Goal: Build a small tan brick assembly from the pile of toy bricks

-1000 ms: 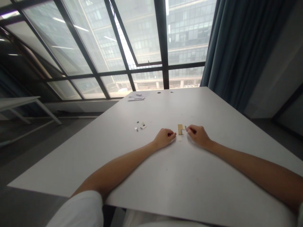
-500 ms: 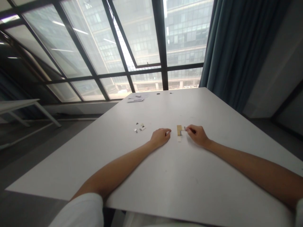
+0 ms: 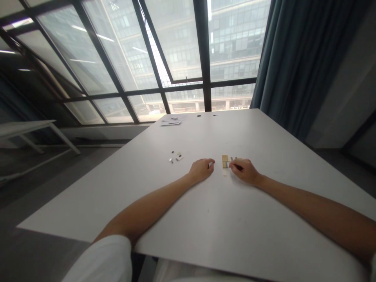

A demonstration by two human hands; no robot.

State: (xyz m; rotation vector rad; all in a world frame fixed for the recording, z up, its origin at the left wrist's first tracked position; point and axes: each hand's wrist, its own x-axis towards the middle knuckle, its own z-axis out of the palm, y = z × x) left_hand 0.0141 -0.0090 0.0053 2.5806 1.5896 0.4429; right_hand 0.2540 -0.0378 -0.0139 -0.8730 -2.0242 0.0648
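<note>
Yellow right at the fingertips: here's the right hand (image 3: 243, 170), thumb and forefinger drawn together at the edge of the yellow pieces (image 3: 225, 158), the rest of the fingers folded under. Is there something in that pinch? Can't tell from here — the fingertips hide it — but the narrow grip looks suited to parts this tiny.

Across from it, the left hand (image 3: 201, 169) rests on the white surface (image 3: 188, 219), fingers bent in towards the thumb, just short of the yellow pieces and apart from them. No object shows in it, though the curled fingers could mask one. It probably waits there to be within easy reach, the forearm laid along the surface for steadiness.

The yellow pieces sit between the two hands, where both can get at them. A pale strip (image 3: 225, 172) lies on the near side; grey bits (image 3: 232, 158) lie on the far side of the right fingertips.

Further out, beyond the left hand, a loose scatter of small parts (image 3: 170, 160) — likely set aside to leave working room. Then papers (image 3: 171, 123) at the far edge, a dark disc (image 3: 199, 115) beside them, and the windows (image 3: 182, 43) behind.
</note>
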